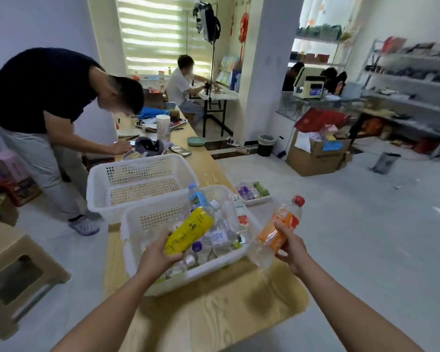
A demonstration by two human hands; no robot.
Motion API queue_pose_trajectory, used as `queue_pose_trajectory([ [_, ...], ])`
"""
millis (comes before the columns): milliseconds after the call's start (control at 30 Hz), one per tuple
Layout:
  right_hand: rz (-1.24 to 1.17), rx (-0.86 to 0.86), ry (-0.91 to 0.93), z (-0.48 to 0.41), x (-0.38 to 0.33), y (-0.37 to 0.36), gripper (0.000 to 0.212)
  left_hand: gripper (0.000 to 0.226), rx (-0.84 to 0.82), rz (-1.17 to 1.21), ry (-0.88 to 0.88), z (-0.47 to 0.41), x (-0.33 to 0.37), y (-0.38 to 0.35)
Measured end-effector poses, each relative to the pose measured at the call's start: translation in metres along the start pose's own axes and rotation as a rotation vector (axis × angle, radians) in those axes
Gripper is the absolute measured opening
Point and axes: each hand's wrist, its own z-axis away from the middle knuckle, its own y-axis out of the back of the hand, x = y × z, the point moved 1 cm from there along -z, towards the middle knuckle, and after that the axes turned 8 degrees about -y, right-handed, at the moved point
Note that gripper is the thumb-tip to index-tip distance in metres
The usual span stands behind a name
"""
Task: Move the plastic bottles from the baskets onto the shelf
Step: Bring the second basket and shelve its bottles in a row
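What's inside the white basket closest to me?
The near basket holds a jumble of plastic bottles, mostly clear, one purple-capped. The yellow bottle in the left hand covers some, and the pile hides the basket's bottom.

Arms outstretched, left hand (156, 254), right hand (291, 246) curled

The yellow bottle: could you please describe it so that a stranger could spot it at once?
On the wooden table, find the near basket, full of bottles. Above it the left hand holds the yellow bottle, tilted. It alone is yellow all over; the orange bottle beside it has a red cap.
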Motion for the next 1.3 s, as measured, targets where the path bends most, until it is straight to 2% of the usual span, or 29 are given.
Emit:
queue_pose_trajectory([
  [67,-0.151,-0.065,-0.094,0.016,0.014,0.020,0.040,0.054,-0.075,0.101,0.016,0.008,0.017,-0.014],
  [133,-0.316,-0.088,-0.123,0.030,0.024,0.032,0.073,0.052,-0.195,0.182,-0.004,0.015,0.034,-0.030],
  [167,-0.402,-0.101,-0.130,0.040,0.028,0.035,0.082,0.051,-0.260,0.215,-0.015,0.018,0.040,-0.040],
  [300,-0.571,-0.071,-0.061,0.081,0.037,0.053,0.085,0.049,-0.441,0.373,-0.048,0.030,0.080,-0.075],
  [367,-0.594,-0.007,0.002,0.098,0.045,0.066,0.099,0.041,-0.537,0.511,-0.020,0.038,0.101,-0.089],
  [433,-0.578,0.088,0.086,0.120,0.052,0.073,0.107,0.042,-0.661,0.654,0.023,0.048,0.117,-0.098],
  [500,-0.571,0.189,0.150,0.143,0.064,0.075,0.105,0.043,-0.747,0.751,0.064,0.059,0.127,-0.103],
  [633,-0.633,0.371,0.227,0.195,0.105,0.070,0.079,0.029,-0.912,0.789,0.071,0.090,0.129,-0.097],
  [800,-0.703,0.633,0.277,0.280,0.169,0.056,0.101,0.033,-1.189,0.702,0.002,0.145,0.122,-0.091],
  [833,-0.715,0.673,0.296,0.298,0.183,0.055,0.100,0.033,-1.247,0.680,-0.019,0.160,0.122,-0.090],
  [933,-0.776,0.806,0.354,0.356,0.221,0.050,0.071,0.030,-1.392,0.613,-0.096,0.210,0.129,-0.085],
  [967,-0.797,0.849,0.366,0.375,0.234,0.052,0.069,0.030,-1.439,0.596,-0.122,0.227,0.134,-0.085],
  [1167,-0.869,1.110,0.446,0.515,0.300,0.039,0.080,0.039,-1.728,0.571,-0.247,0.357,0.168,-0.074],
  [1300,-0.903,1.264,0.517,0.625,0.350,0.011,0.079,0.031,-1.889,0.596,-0.278,0.471,0.174,-0.050],
])
